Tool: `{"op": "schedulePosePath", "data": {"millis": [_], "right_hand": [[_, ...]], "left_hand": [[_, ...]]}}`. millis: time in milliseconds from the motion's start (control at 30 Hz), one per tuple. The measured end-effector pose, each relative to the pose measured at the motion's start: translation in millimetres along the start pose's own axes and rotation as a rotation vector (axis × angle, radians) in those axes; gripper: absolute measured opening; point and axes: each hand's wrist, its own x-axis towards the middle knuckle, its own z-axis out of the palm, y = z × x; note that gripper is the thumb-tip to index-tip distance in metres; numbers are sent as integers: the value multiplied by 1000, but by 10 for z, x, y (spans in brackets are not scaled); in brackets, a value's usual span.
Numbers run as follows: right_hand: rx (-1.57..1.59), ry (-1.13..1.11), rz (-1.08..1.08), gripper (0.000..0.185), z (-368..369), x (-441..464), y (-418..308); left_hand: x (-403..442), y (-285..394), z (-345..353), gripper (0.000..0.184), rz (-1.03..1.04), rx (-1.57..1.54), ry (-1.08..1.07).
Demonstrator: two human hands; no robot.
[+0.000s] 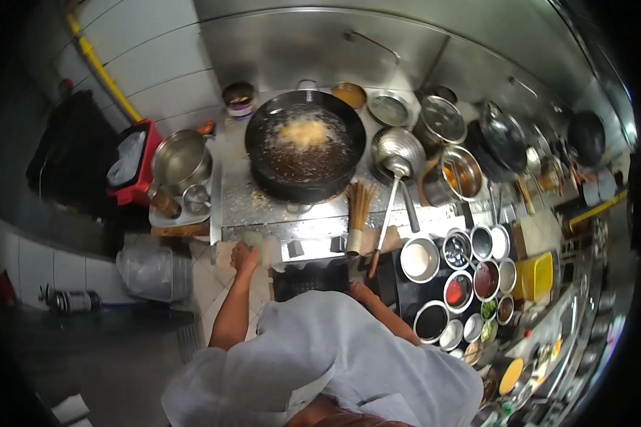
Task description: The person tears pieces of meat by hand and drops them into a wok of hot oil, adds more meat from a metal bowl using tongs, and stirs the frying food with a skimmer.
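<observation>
My left hand (244, 256) is closed on a pale greenish cloth (252, 240) at the stove's front edge. Near the dark opening below the stove front, my right hand (362, 292) is low beside my body; its fingers are too small and partly hidden to read. A large black wok (263, 171) holds dark bubbling oil with a golden, foaming mass (305, 132) in the middle. Right of the wok, a perforated skimmer (397, 146) and a ladle (397, 168) rest over a pan, and a bamboo brush (361, 210) lies on the steel stove top.
At the left, a steel pot (182, 159) stands on a white tray (185, 219) beside a red bin (147, 164). Several bowls of sauces surround a red-filled bowl (458, 292) at the right, near a yellow container (535, 276). A pot of orange liquid (461, 173) stands behind them.
</observation>
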Motion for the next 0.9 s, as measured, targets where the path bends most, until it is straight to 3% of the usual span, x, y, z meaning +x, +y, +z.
{"op": "schedulePosePath", "data": {"millis": [100, 167, 233, 300, 367, 433, 467, 600, 733, 800, 833, 900], "right_hand": [[28, 2, 22, 41, 742, 360, 665], [46, -217, 153, 34, 459, 118, 409], [-197, -90, -85, 27, 549, -2, 457], [28, 163, 101, 18, 543, -351, 380], [729, 80, 632, 27, 769, -292, 476], [909, 245, 751, 27, 857, -603, 294], [997, 366, 823, 28, 910, -784, 225], [1141, 446, 954, 29, 1427, -1292, -49], [1333, 582, 1173, 30, 2164, -1644, -546], [1191, 657, 1180, 29, 2659, -1638, -787], [1263, 620, 1251, 28, 2737, -1678, -947], [1334, 583, 1316, 27, 2734, -1938, -1334]], "left_hand": [[105, -58, 122, 63, -35, 69, 30], [199, -163, 271, 73, -24, 116, 65], [265, -231, 283, 85, 105, 316, 26], [188, -276, 269, 84, 342, 401, 309], [-181, -34, 18, 78, 572, 279, 446], [-246, 47, 12, 74, 863, 234, 473], [-203, 143, 46, 74, 935, 242, 444], [-75, 392, 231, 59, 1453, 12, 271], [-117, 539, 445, 45, 1831, -279, 76], [-120, 606, 486, 38, 1823, -176, -54], [-203, 651, 441, 38, 1830, -177, -57], [-417, 758, 265, 31, 1658, -256, -384]]}}
